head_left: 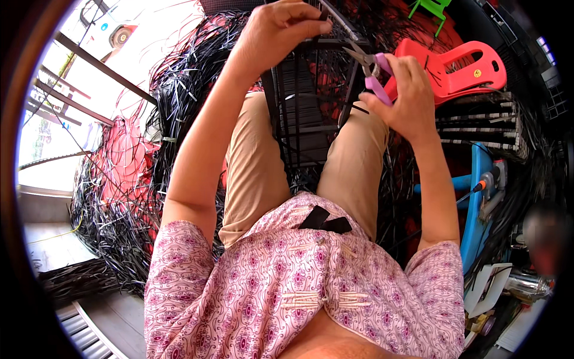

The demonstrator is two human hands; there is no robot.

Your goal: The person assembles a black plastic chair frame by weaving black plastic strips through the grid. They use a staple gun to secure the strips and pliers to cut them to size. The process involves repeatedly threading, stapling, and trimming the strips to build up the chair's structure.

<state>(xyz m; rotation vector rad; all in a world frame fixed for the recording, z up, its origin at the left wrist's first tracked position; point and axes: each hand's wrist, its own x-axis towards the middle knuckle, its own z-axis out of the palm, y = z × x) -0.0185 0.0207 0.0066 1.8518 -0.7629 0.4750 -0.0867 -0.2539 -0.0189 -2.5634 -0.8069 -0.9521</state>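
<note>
My right hand point(412, 90) is closed around the purple handles of a pair of scissors point(376, 90). Their short metal blades point up and left, slightly parted, beside a bar of the black frame. That frame point(326, 45), partly woven with dark strips, stands between my knees. At its far end my left hand point(278, 30) has its thumb and fingers drawn together near the top bar. Whatever thin piece these fingers may pinch is too small to make out.
Tangled black plastic strips point(179, 78) pile up on the left over a red surface point(128, 161). A red plastic chair point(451, 72) sits to the right, above a woven piece point(484, 125). Lower right are a blue plastic stool point(475, 209) and an orange-tipped tool point(487, 179).
</note>
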